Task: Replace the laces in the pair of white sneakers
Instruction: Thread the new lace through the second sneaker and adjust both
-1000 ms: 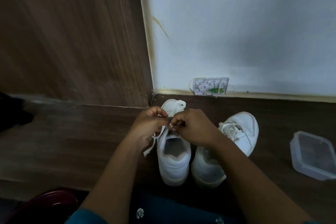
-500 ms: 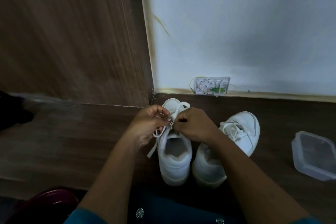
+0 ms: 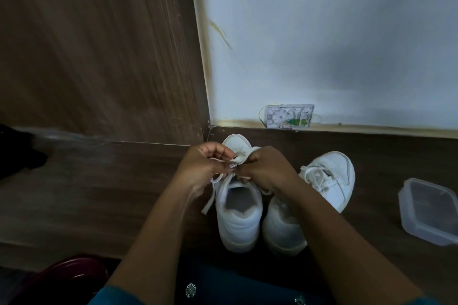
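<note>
Drawn shorter than before, the lace (image 3: 241, 159) is pinched by the left hand (image 3: 205, 166) and the right hand (image 3: 269, 172) over the sneaker (image 3: 238, 223). The loose tail (image 3: 210, 197) hangs left of that sneaker, and uneven tugging could pull it out. A second sneaker (image 3: 330, 181) stands just right.

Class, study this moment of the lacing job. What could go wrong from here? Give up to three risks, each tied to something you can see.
1. Both the left hand and right hand pinch the lace close together, hiding the eyelets of the sneaker; an eyelet might be skipped.
2. One lace end hangs loose down the sneaker's side; a hard pull may leave uneven ends.
3. Dim light and white on white make twists easy to miss.
</note>
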Available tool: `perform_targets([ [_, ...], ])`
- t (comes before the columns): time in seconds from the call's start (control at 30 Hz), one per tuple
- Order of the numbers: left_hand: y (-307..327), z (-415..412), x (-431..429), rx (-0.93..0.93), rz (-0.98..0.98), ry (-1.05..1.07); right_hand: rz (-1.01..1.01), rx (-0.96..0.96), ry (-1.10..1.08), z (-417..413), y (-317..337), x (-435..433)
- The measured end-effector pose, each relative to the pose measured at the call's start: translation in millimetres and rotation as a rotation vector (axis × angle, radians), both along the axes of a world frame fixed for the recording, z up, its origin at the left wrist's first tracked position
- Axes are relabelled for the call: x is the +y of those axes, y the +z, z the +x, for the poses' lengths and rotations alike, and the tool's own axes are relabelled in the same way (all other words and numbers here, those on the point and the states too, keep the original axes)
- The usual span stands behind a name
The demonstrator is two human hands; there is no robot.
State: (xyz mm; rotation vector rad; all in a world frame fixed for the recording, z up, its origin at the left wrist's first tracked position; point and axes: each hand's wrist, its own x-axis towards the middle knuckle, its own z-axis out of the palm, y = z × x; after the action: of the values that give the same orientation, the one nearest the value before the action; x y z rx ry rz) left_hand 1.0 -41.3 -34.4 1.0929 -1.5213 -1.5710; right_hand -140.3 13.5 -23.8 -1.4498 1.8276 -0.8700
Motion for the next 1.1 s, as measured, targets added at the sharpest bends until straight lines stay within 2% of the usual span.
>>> perform_targets([
  [0.2,-3,2,-3,-0.022,0.002,-0.005,-0.013,-0.078,-0.021,-1,-6,1],
  [0.3,-5,2,-3,-0.033,-0.012,-0.018,0.005,-0.180,-0.060,-3,-7,-1],
  [0.57,-6,4,-5,-0.037,-0.023,-0.085,-0.198,0.023,-0.134,2,-12,0],
  [0.77,-5,4,-3,-0.066,-0.064,-0.109,-0.122,-0.077,-0.103,-9,-5,-1],
  [0.83,-4,4,-2,-0.068,-0.071,-0.120,-0.190,-0.115,-0.134,-21,-1,-5],
  [0.9,-4,4,-2,-0.068,-0.078,-0.134,-0.244,-0.143,-0.059,-28,-1,-11],
  [1.0,-5,4,-3,-0.069,-0.086,-0.129,-0.172,-0.215,0.138,-24,-7,-16],
  [1.1,-6,4,-3,-0.050,-0.087,-0.120,-0.151,-0.131,0.274,-20,-13,-19],
])
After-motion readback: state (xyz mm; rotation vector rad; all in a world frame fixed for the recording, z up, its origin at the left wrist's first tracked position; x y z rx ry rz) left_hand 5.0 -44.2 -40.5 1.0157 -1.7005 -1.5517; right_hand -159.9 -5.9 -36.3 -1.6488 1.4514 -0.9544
